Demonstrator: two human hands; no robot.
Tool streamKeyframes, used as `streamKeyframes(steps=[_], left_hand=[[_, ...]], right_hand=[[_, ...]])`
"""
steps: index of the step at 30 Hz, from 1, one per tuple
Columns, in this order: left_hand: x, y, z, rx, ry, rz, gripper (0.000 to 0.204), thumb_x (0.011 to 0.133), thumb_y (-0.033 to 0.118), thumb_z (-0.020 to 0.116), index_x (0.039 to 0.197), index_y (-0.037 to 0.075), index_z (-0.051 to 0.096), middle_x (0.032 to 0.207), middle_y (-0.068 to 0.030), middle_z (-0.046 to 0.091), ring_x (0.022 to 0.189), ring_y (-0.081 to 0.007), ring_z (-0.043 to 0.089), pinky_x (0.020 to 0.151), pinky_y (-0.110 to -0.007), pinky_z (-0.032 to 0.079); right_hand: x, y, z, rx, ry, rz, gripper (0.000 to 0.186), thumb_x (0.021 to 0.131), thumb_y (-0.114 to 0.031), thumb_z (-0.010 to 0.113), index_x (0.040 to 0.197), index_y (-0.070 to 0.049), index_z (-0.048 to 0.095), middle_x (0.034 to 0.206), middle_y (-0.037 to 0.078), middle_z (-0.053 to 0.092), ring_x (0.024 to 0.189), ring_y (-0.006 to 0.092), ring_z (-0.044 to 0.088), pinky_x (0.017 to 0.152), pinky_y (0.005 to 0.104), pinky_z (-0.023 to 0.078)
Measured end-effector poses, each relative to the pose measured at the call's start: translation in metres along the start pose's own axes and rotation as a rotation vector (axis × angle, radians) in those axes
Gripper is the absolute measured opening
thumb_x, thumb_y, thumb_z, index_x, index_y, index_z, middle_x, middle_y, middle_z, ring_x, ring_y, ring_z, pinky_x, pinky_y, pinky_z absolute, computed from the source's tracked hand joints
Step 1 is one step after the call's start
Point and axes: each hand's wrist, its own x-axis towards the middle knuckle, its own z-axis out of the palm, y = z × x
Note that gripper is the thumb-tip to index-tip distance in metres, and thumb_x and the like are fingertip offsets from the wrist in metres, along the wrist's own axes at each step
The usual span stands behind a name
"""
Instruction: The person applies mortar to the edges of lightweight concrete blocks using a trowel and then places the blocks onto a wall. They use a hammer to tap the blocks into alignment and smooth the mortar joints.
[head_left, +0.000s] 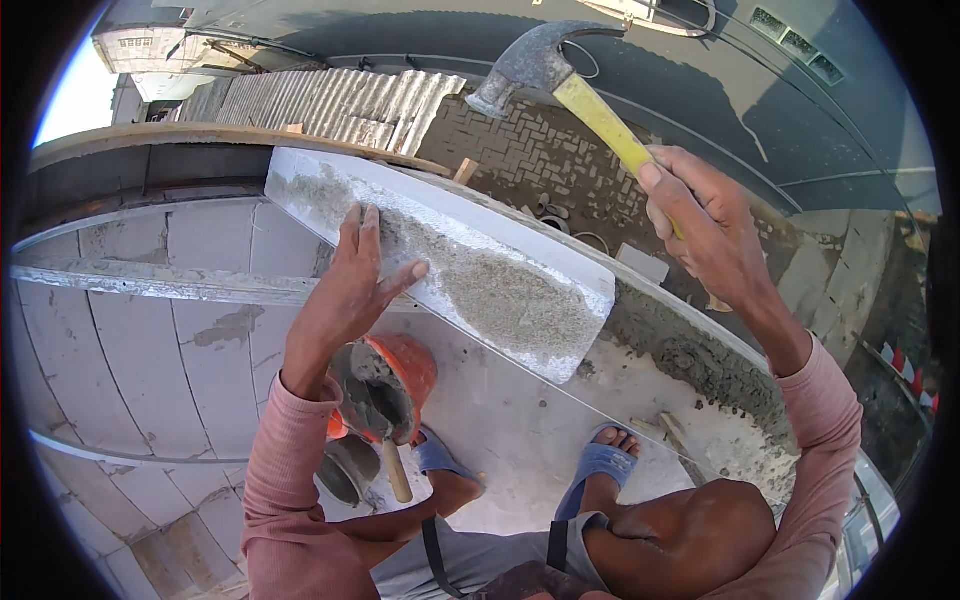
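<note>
My right hand (700,215) is closed round the yellow handle of a claw hammer (600,120), raised at the upper right with its grey metal head up and to the left. Below and left of it lies a long white lightweight block (540,320) with grey mortar smeared over its top. My left hand (350,275) rests on the block's near edge, fingers spread and pointing away from me. Wet mortar (690,350) runs along the wall top beyond the block's right end. A taut string (490,350) passes along the block's near side.
An orange bucket (410,370) of mortar stands by my left foot, a wooden-handled trowel (398,470) against it. Beside it is a dark container (350,470). A metal bar (160,283) crosses the block wall at left. Beyond the wall lies a paved yard (520,150) far below.
</note>
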Motion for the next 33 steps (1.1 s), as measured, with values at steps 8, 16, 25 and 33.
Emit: streamKeyframes(steps=[8, 16, 25, 33], left_hand=[[-0.002, -0.002, -0.001, 0.034, -0.024, -0.025, 0.101, 0.101, 0.054, 0.063, 0.157, -0.018, 0.020, 0.162, -0.0436, 0.017, 0.152, -0.0551, 0.029, 0.122, -0.051, 0.037], [0.002, 0.002, 0.002, 0.062, -0.042, -0.014, 0.100, 0.102, 0.056, 0.062, 0.157, -0.017, 0.022, 0.163, -0.0425, 0.018, 0.150, -0.0548, 0.032, 0.121, -0.051, 0.039], [0.001, -0.018, 0.000, 0.172, 0.009, 0.036, 0.098, 0.101, 0.061, 0.060, 0.150, -0.021, 0.034, 0.142, -0.0421, 0.045, 0.130, -0.0554, 0.057, 0.099, -0.054, 0.056], [0.022, -0.036, 0.005, 0.368, -0.088, 0.186, 0.076, 0.110, 0.058, 0.041, 0.151, -0.007, 0.049, 0.141, -0.0401, 0.052, 0.130, -0.0458, 0.057, 0.110, -0.047, 0.050]], right_hand=[[0.009, 0.009, 0.002, -0.126, -0.072, -0.092, 0.045, 0.109, -0.039, 0.055, 0.127, 0.000, 0.068, 0.073, 0.002, 0.055, 0.066, 0.0099, 0.048, 0.060, 0.0310, 0.040], [0.018, 0.025, 0.005, -0.229, -0.064, -0.182, 0.048, 0.106, -0.036, 0.060, 0.132, 0.004, 0.066, 0.078, 0.008, 0.065, 0.068, 0.0121, 0.052, 0.063, 0.0327, 0.044], [-0.004, 0.009, 0.015, -0.503, -0.050, -0.614, 0.040, 0.106, -0.032, 0.065, 0.130, 0.000, 0.069, 0.091, 0.011, 0.073, 0.071, 0.0127, 0.058, 0.067, 0.0318, 0.048], [-0.048, -0.029, 0.061, -0.713, -0.072, -0.460, 0.043, 0.106, -0.039, 0.064, 0.128, -0.003, 0.071, 0.078, 0.003, 0.062, 0.064, 0.0085, 0.047, 0.057, 0.0293, 0.038]])
